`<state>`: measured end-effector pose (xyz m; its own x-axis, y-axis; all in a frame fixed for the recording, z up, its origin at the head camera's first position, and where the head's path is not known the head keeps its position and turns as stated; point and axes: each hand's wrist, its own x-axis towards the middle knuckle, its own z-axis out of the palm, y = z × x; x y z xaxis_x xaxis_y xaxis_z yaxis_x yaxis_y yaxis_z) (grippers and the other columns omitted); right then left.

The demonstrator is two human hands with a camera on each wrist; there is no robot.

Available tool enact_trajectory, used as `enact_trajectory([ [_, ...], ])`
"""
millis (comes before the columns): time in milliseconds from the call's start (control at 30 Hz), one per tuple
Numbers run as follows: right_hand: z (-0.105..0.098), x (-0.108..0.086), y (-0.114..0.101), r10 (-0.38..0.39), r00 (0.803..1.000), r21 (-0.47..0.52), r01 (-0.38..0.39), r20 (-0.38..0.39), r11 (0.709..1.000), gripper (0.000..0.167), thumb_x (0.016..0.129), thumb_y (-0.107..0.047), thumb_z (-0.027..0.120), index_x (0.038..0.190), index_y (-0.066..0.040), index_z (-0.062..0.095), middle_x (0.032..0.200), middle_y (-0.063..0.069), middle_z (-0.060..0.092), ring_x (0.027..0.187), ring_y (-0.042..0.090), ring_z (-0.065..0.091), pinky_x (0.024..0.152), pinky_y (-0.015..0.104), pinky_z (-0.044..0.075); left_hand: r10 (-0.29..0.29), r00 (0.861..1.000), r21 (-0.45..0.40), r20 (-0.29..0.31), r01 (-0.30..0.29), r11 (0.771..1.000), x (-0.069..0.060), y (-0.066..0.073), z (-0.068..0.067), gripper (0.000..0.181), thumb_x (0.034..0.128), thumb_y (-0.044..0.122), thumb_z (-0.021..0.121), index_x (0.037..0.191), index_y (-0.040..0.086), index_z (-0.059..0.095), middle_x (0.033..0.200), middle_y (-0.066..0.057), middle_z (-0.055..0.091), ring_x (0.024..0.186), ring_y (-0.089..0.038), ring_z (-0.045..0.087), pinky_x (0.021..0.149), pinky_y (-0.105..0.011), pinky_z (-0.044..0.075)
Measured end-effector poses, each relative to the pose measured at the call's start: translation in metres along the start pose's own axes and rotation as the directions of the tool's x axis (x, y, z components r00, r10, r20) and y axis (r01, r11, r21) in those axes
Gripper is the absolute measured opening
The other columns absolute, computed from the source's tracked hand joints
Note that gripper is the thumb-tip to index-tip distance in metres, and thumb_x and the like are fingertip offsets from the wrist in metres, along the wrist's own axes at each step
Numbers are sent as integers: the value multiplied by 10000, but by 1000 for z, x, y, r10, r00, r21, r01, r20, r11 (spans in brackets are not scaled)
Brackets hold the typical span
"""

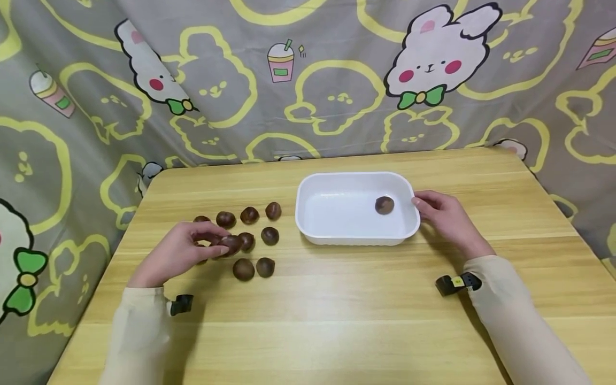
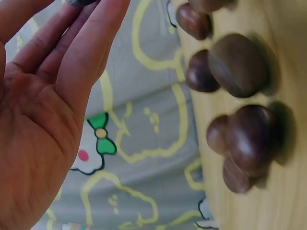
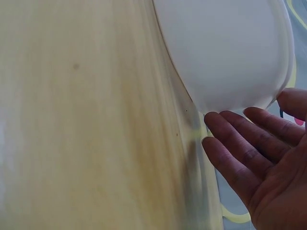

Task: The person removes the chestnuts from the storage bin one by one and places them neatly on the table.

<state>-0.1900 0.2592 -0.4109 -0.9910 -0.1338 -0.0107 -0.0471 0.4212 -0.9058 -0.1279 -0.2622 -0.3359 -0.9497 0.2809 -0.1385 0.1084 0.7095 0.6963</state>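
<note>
My left hand (image 1: 180, 248) is over the left part of the table, pinching a brown chestnut (image 1: 231, 245) between thumb and fingertips. Only a dark bit of that chestnut (image 2: 80, 2) shows at the top edge of the left wrist view. Several more chestnuts (image 1: 243, 269) lie around and beyond the hand, some partly hidden by it. At the right end of a white plastic container (image 1: 356, 240), my right hand (image 1: 447, 219) holds the rim, with thumb at the edge and fingertips (image 3: 213, 119) against the outer wall. One chestnut (image 1: 384, 205) lies inside, toward the right.
The wooden table (image 1: 327, 321) reaches back to a grey patterned curtain (image 1: 337, 107), which also hangs along its left and right sides. The container stands right of the loose chestnuts, a short gap from the nearest one (image 1: 273, 211).
</note>
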Motion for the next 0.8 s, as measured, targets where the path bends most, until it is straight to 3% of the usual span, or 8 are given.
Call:
enact_trajectory([
  [400, 1, -1, -3, -12, 1000, 2, 12, -4, 1000, 494, 1037, -276, 518, 1328, 123, 514, 1249, 306, 571, 895, 27, 637, 763, 178, 528, -77, 996, 10, 54, 77, 997, -24, -25, 2, 259, 859, 248, 780, 1076, 124, 716, 970, -6, 668, 923, -198, 619, 750, -307, 519],
  [533, 0, 0, -2, -3, 1000, -1, 3, -1, 1000, 492, 1038, -272, 515, 1335, 120, 510, 1250, 303, 572, 887, 20, 636, 757, 174, 527, -79, 995, 45, 67, 76, 996, -28, -30, 5, 239, 856, 235, 781, 1057, 124, 715, 945, 6, 664, 927, -189, 607, 761, -312, 501],
  [800, 0, 0, -3, 14, 1000, -12, -14, 5, 1000, 501, 1041, -277, 507, 1347, 120, 497, 1267, 303, 564, 899, 42, 639, 757, 169, 524, -52, 995, 23, 89, 50, 998, -28, -39, 10, 176, 851, 183, 782, 1000, 116, 715, 928, -8, 652, 889, -191, 612, 752, -292, 510],
])
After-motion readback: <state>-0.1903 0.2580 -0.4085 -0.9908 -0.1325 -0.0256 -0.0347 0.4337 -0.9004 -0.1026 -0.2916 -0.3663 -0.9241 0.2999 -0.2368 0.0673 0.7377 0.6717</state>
